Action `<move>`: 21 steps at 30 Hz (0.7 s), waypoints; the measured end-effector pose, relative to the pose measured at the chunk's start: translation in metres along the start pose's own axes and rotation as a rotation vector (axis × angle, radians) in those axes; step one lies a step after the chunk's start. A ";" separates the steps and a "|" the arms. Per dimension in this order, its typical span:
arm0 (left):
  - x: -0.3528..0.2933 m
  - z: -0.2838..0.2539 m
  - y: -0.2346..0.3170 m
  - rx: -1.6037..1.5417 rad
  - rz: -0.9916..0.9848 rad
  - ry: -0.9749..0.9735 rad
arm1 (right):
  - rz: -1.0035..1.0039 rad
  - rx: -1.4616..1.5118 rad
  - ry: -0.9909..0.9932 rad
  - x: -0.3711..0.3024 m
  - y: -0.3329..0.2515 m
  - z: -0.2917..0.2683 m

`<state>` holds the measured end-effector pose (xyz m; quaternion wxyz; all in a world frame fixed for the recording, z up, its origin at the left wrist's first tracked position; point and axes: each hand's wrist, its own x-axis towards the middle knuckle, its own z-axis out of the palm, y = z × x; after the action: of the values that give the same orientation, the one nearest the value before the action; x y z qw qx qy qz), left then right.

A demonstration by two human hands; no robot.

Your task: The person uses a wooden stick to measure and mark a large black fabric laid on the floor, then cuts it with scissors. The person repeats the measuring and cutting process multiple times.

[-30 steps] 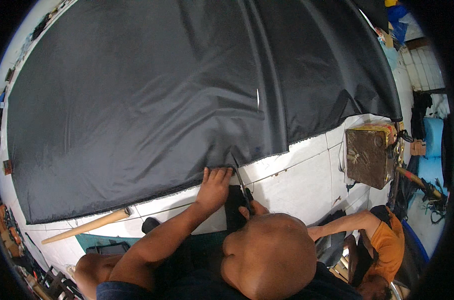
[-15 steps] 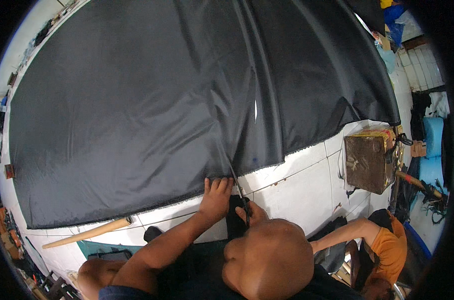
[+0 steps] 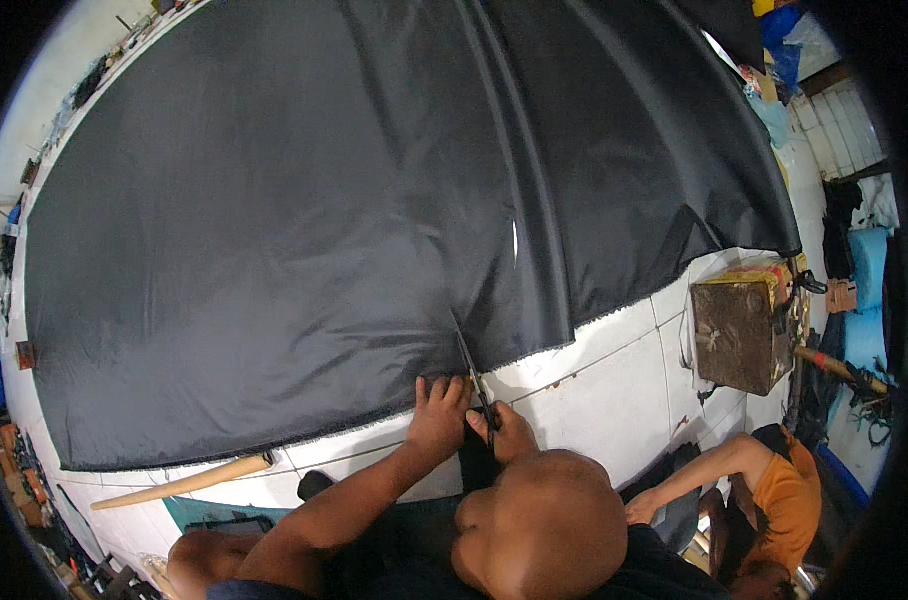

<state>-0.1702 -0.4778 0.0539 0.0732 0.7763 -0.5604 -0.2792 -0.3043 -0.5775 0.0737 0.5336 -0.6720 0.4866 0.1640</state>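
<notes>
**Scissors [image 3: 476, 380] bite at the near edge of a wide black cloth [image 3: 274, 220]**

The black cloth spreads over the white tiled floor [image 3: 614, 375], with long folds running down its right half and a frayed near edge; the scissors meet that edge right of its middle, their blades pointing inward, one of them showing on top of the black cloth. The right hand [image 3: 512, 432], just off the near edge, has its grip closed around the scissors' handles; the left hand [image 3: 440, 408] lies at the same edge, just left of the blades, fingertips on the black cloth and slightly apart (its thumb is hard to make out, so I cannot tell whether it pinches the fabric or only presses it).

A thin white sliver [image 3: 516, 243] shows within the black cloth, beside a fold, farther in than the scissors; a tan pole [image 3: 184, 483] lies aslant just off the near edge, toward the left; a small brown block [image 3: 26, 355] sits beside the left edge; a brown box [image 3: 736, 335] with a yellowish side stands near the right end of the near edge; light blue bundles [image 3: 864, 300] are farther out, right of the black cloth; a co-worker in an orange sleeve [image 3: 786, 500] sits off the near edge, to the right, one bare arm reaching leftward.
</notes>
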 end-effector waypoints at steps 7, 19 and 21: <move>-0.001 0.000 -0.002 0.024 0.005 0.010 | 0.004 0.039 0.035 -0.008 -0.022 -0.014; -0.001 0.001 -0.001 0.088 0.031 -0.009 | -0.294 -0.045 0.163 0.057 -0.026 -0.003; -0.001 -0.004 -0.001 0.040 0.031 -0.069 | -0.289 -0.054 0.163 0.059 -0.027 -0.004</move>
<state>-0.1676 -0.4775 0.0573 0.0427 0.7588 -0.5798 -0.2935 -0.2558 -0.6103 0.0468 0.4923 -0.7600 0.4220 0.0436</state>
